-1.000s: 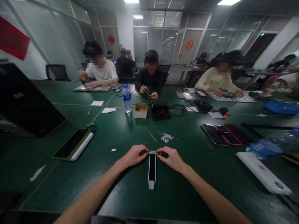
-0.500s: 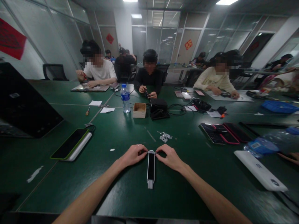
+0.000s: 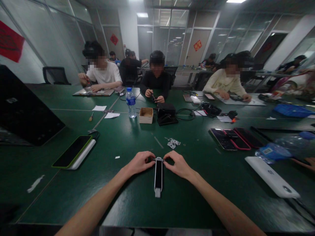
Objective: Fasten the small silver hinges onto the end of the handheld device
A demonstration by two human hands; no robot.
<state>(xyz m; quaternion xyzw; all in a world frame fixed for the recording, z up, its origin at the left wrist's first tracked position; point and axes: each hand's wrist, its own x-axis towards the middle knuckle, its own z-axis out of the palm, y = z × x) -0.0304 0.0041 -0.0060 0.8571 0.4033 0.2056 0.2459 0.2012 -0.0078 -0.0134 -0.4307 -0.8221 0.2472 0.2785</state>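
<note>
A slim black-and-white device lies lengthwise on the green table in front of me. Its pale frame surrounds a long black face, and a light tab sticks out at the near end. My left hand pinches the left side of its far end between thumb and fingers. Opposite, my right hand is closed in a pinch at the right side of that same end. Just what small part sits in the fingertips is too fine to make out. Beyond the hands is a loose pile of small metal plates.
To the left lie a green-edged phone and a scrap of white paper. A water bottle and small open box stand ahead. Right are several phones, a white power bank and a lying bottle. Co-workers sit across.
The whole view has shifted slightly. Both hands keep the same pinch at the device's far end, and the device stays in place.
</note>
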